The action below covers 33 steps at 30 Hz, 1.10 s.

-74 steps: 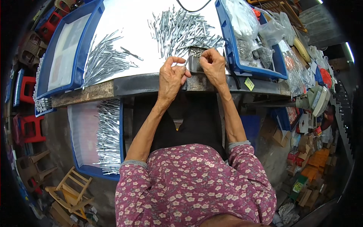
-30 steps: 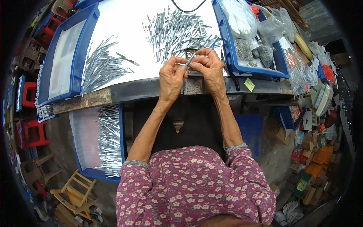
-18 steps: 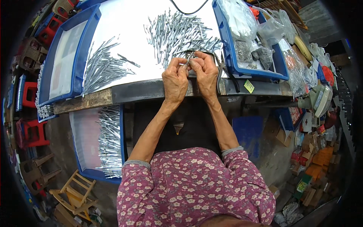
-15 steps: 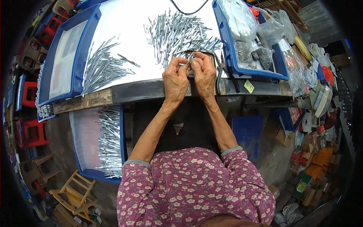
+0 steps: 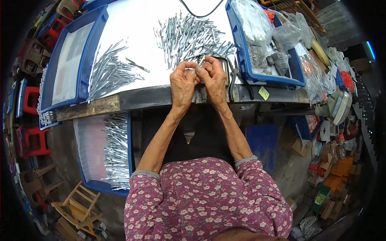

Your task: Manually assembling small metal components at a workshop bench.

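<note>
The bare left hand point(image 5: 183, 85) and bare right hand point(image 5: 214, 82) pinch a small, slender, silvery metal piece point(image 5: 201, 62). Beyond lies a loose heap of thin grey metal rods point(image 5: 187, 36); black-handled metal pliers point(image 5: 235, 74) lie beside the right hand.

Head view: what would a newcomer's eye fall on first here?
Probably the magenta flowered top, filling the lower middle. Above it, at the table's near edge, the left hand and right hand meet at the fingertips around a small silvery piece. Just beyond lies a heap of slim metal rods, set between a left blue tray and a right blue tray.
</note>
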### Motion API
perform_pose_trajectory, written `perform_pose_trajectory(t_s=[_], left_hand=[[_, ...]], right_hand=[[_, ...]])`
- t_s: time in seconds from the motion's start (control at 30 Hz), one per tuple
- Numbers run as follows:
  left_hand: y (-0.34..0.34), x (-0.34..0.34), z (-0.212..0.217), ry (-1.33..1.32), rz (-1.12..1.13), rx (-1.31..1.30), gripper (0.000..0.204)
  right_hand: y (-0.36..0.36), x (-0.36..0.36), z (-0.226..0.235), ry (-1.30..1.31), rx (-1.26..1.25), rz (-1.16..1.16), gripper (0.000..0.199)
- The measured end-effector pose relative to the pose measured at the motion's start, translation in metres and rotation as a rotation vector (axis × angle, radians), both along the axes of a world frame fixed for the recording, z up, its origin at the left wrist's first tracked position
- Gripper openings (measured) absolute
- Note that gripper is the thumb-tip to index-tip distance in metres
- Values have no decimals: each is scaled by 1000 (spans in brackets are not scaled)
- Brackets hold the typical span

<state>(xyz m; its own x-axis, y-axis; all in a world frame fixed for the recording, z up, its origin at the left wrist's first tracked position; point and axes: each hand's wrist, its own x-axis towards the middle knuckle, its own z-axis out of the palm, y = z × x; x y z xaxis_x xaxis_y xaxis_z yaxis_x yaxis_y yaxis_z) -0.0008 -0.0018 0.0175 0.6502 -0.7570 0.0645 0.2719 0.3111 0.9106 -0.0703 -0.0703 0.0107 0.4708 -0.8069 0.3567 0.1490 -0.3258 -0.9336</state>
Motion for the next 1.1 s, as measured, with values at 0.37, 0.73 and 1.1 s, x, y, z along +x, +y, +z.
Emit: perform_pose_trajectory(t_s=[0.37, 0.73, 1.1], left_hand=[[3, -2, 3, 79, -38, -21, 8], [-2, -5, -4, 8, 16, 6, 6], [-19, -10, -6, -190, 154, 92, 6]], right_hand=[[-10, -2, 4, -7, 268, 111, 35], [-2, 6, -9, 12, -33, -40, 28], [-11, 14, -4, 141, -240, -277, 25]])
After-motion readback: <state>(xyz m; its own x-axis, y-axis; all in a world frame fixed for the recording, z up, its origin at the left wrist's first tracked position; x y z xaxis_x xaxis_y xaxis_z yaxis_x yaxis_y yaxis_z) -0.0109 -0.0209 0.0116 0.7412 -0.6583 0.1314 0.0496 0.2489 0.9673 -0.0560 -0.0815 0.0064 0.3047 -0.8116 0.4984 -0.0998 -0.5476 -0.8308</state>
